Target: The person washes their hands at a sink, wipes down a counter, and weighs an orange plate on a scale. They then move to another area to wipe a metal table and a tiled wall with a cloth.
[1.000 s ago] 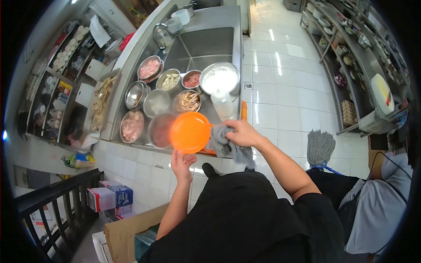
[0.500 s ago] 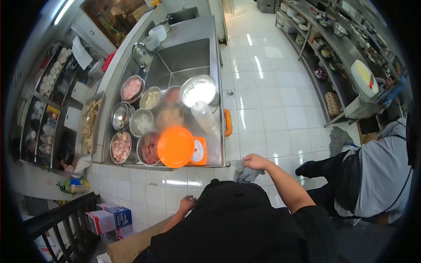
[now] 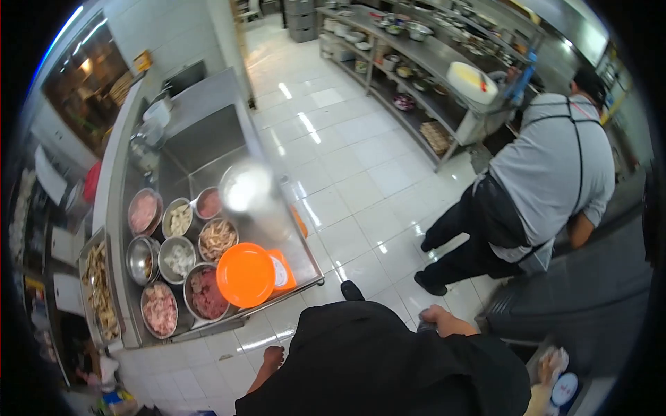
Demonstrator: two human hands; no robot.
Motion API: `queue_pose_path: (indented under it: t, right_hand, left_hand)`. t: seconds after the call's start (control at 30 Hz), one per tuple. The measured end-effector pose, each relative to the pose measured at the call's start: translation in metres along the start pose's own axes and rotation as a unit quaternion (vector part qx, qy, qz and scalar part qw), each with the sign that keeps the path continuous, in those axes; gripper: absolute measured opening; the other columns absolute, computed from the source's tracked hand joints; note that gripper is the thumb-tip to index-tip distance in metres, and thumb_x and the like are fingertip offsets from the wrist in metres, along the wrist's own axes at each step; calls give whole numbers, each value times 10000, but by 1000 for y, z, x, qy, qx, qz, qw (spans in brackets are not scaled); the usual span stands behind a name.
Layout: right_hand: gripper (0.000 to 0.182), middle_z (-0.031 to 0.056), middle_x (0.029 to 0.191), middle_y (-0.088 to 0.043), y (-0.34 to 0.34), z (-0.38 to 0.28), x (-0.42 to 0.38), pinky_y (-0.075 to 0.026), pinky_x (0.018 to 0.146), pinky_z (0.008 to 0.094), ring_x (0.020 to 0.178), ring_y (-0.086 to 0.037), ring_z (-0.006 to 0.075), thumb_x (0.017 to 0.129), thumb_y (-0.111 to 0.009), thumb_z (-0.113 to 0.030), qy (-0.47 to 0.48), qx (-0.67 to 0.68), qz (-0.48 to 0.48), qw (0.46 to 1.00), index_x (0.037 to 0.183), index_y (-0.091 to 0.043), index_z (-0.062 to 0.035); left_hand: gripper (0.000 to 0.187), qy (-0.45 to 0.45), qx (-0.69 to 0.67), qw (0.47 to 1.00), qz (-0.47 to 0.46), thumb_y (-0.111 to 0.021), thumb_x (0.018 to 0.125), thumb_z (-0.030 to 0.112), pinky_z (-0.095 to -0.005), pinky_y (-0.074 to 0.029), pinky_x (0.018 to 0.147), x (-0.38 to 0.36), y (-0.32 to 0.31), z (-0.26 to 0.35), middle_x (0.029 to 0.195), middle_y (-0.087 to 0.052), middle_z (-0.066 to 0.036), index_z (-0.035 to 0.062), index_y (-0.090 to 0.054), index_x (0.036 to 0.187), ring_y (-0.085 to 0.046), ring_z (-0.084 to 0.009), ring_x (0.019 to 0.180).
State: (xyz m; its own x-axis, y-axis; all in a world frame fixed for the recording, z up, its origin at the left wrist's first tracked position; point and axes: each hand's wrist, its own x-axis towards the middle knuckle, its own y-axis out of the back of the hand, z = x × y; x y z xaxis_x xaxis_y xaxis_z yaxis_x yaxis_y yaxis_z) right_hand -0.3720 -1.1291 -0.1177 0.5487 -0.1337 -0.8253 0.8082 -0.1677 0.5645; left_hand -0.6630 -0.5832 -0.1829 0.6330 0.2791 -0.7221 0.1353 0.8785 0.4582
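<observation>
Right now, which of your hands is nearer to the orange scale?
Left: the left hand is on the near side of the orange scale; the right hand is farther, off to its right.

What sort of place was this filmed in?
Probably a restaurant kitchen: raw meat in metal bowls beside a large steel sink, an orange dial scale, and a co-worker in an apron.

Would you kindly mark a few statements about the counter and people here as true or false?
1. Raw red meat is in a bowl beside the orange pan. True.
2. The orange pan stands in the sink. False: it is on the orange scale.
3. The co-worker wears a grey shirt. True.
4. The left hand grips a bowl. False: it is away from the bowls.
</observation>
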Motion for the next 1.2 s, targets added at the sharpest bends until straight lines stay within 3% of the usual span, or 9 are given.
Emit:
queue_pose_path:
  t: [0.1, 0.33, 0.5, 0.67, 0.77, 1.03, 1.07, 1.13, 1.2]
  right_hand:
    - [313, 127, 818, -717, 3, -59, -70, -536, 563, 401, 644, -682, 249, 801, -615, -343, 46, 212, -114, 969, 833, -753, -64]
    - [608, 217, 1245, -624, -38, -90, -101, -493, 950, 410, 1139, -619, 321, 768, -646, -334, 169, 91, 66, 979, 1292, -577, -32]
    - [571, 218, 1217, -638, -88, -36, -120, -499, 944, 399, 1123, -625, 337, 736, -638, -297, 104, 196, 83, 971, 1243, -618, -35]
    - [481, 174, 969, -719, -166, 41, -123, -547, 841, 395, 934, -698, 283, 748, -647, -337, -63, 208, -70, 974, 1128, -690, -45]
    - [438, 137, 886, -725, -226, 84, -89, -564, 751, 399, 815, -706, 259, 778, -646, -375, -25, 155, -170, 973, 1082, -713, -68]
    - [427, 146, 899, -716, -202, 16, -213, -565, 652, 463, 715, -694, 298, 770, -648, -306, 17, 509, -7, 861, 1099, -680, -36]
    - [474, 165, 962, -712, -224, 18, -196, -560, 716, 446, 809, -694, 313, 766, -646, -310, 38, 450, 56, 891, 1155, -650, -40]
    - [525, 184, 1024, -707, -269, 27, -179, -556, 780, 430, 904, -694, 328, 762, -645, -314, 61, 389, 111, 913, 1212, -620, -44]
    - [525, 208, 1122, -676, -306, 33, -183, -527, 866, 401, 1038, -656, 338, 755, -652, -325, 75, 359, 74, 927, 1213, -628, -69]
  left_hand:
    - [263, -108, 208, 970, -65, -650, 844, 252, -398, -534, 580, 29, 5, 26, 859, -705, -134, 25, -689, 969, -661, -251, 635]
    - [434, 32, 51, 997, -39, -718, 778, 338, -384, -484, 960, 103, 15, 32, 1126, -688, -176, 56, -701, 1107, -637, -319, 1098]
    - [459, 54, 100, 993, -44, -704, 785, 314, -391, -480, 959, 97, 34, 36, 1141, -679, -192, 20, -679, 1137, -632, -327, 1106]
    - [363, 43, 58, 996, -46, -690, 809, 280, -382, -535, 646, 72, 22, 27, 861, -700, -147, 22, -690, 1064, -675, -253, 734]
    - [242, -73, 70, 992, -69, -666, 842, 267, -357, -454, 476, 23, 21, 32, 629, -593, -68, 52, -623, 738, -586, -195, 546]
    - [316, -387, 281, 876, -60, -662, 871, 291, -371, -536, 701, 30, -11, -71, 866, -702, -128, -4, -727, 965, -667, -235, 760]
    - [316, -385, 288, 874, -66, -662, 871, 291, -371, -536, 701, 22, -3, -76, 866, -702, -128, -4, -727, 965, -667, -235, 760]
    - [339, -2, 183, 979, -87, -656, 870, 266, -357, -539, 788, -71, 0, 27, 982, -715, -153, 0, -705, 1074, -682, -230, 890]
    - [343, -10, 170, 981, -89, -650, 866, 250, -359, -541, 783, -53, -5, -5, 997, -716, -159, 12, -694, 1110, -688, -233, 883]
